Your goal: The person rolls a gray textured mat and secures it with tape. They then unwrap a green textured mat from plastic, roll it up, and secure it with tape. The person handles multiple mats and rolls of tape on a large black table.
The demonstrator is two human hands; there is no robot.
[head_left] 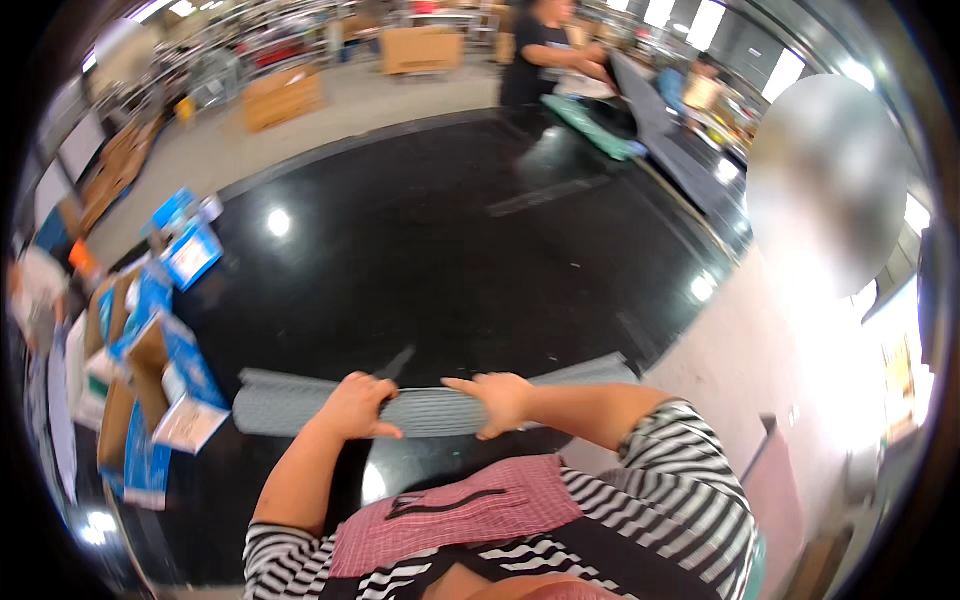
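Observation:
A long grey ribbed roll (432, 412), which looks like a rolled-up mat, lies crosswise on the black table near my body. My left hand (358, 406) is closed over it left of its middle, thumb on the near side. To the right, my right hand (500, 402) grips the same roll from above, its thumb and fingers spread around it. Both ends of the roll stick out past my hands; the right end narrows behind my right forearm.
The glossy black table (400, 250) stretches away ahead. Open blue-and-brown cardboard boxes (165, 395) crowd its left edge, with a blue box (192, 250) farther back. At the far right, a person (545, 55) handles a dark sheet (660, 135) beside a green one (590, 128).

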